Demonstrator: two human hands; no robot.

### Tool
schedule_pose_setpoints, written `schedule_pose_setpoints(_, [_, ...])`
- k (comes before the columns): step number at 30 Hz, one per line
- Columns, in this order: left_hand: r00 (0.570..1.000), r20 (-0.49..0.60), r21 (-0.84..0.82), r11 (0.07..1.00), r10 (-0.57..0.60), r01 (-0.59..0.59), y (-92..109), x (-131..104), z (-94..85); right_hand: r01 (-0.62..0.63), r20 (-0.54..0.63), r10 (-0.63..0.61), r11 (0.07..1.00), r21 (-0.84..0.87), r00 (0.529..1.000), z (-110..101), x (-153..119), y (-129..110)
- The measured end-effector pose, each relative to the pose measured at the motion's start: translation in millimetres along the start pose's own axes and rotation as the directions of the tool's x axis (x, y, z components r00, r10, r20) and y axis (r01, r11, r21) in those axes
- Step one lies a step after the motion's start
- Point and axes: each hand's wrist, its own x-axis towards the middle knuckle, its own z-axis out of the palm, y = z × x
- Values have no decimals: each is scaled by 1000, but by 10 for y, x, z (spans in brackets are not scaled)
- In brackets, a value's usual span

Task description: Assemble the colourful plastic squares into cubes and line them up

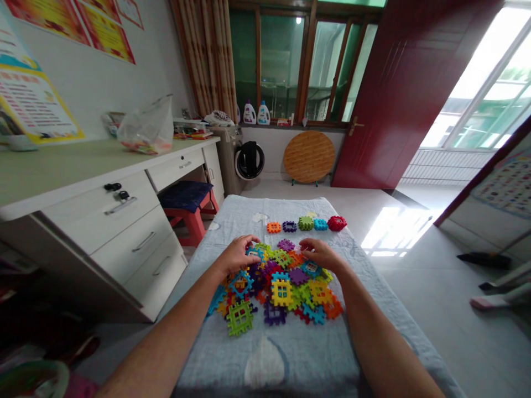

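A heap of colourful plastic interlocking building pieces (298, 276), square and notched, lies on the cloth-covered table between my hands. My left hand (240, 255) is at the heap's far left side, thumb and fingers apart and curved beside a light-blue piece (256, 253). I cannot make out a firm grip on it. On the far right side, my right hand (321, 253) has its thumb and fingers parted, close to an orange piece (296, 258) and a blue piece (311, 268). A yellow window-like piece (282, 293) and a green one (239, 317) lie nearer me.
Behind the heap stands a row of assembled blocks: orange (274, 227), dark purple (289, 226), green (306, 223), blue (320, 224) and red (337, 223). A white desk (145, 246) and a stool (186, 196) are to the left.
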Motion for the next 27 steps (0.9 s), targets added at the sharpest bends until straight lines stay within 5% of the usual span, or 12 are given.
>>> schedule_pose_setpoints(8, [986,-156,-294,956,-50,2,136,-237,-52,13,-84,-10,999,37,996,67,13,-51])
schedule_pose_setpoints(15, [954,-145,-672,733,-263,100,182,-373,-1,84,-168,-85,996,-14,982,106,-3,-228])
schedule_pose_setpoints(18, [964,-147,-644,762,-221,76,149,-381,54,160,-190,-166,986,-48,968,143,-5,-379])
schedule_pose_setpoints(22, [969,-217,-417,909,-114,14,56,-382,89,287,-149,-297,954,-88,943,217,-5,-601])
schedule_pose_setpoints(27, [921,-357,-318,947,-160,41,-89,-420,52,332,-74,-344,934,-134,936,293,-12,-710])
